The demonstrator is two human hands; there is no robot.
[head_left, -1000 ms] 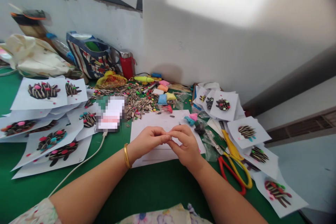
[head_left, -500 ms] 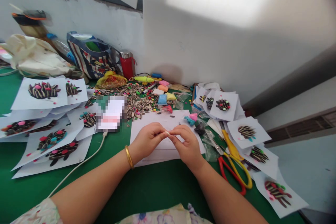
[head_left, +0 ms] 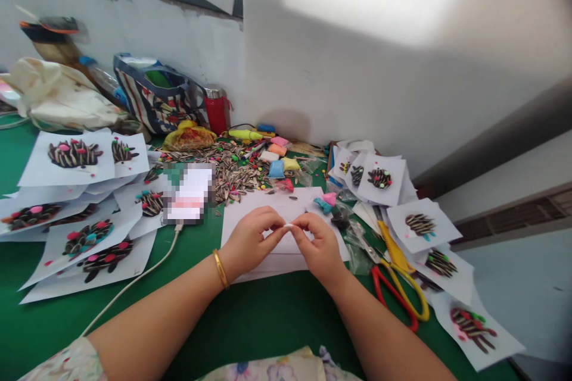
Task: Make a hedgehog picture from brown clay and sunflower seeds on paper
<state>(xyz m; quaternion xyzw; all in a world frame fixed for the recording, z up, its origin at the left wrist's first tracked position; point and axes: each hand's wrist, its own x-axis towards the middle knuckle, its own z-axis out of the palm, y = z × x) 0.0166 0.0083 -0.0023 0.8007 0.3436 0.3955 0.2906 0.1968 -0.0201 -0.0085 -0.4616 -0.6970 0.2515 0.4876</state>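
My left hand (head_left: 257, 235) and my right hand (head_left: 316, 244) meet over white paper (head_left: 241, 205). Between their fingertips is a small white piece of soft modelling clay (head_left: 288, 227), pinched from both sides and partly hidden by the fingers. A gold bangle (head_left: 220, 269) circles my left wrist. One dark sunflower seed (head_left: 293, 197) lies on the paper just beyond my hands. Pink clay (head_left: 329, 199) and blue clay (head_left: 322, 207) rest at the sheet's right edge.
Loose sunflower seeds (head_left: 232, 174) and coloured clay packs (head_left: 276, 169) spread behind the paper. Scissors (head_left: 399, 283) with red and yellow handles lie right. Seed pictures (head_left: 74, 158) are stacked left, more (head_left: 420, 225) right. A blurred-out phone (head_left: 190, 193) trails a cable.
My fingertips have drawn slightly apart, and more of the white clay shows between them, looking longer. Everything else on the table stays where it was.
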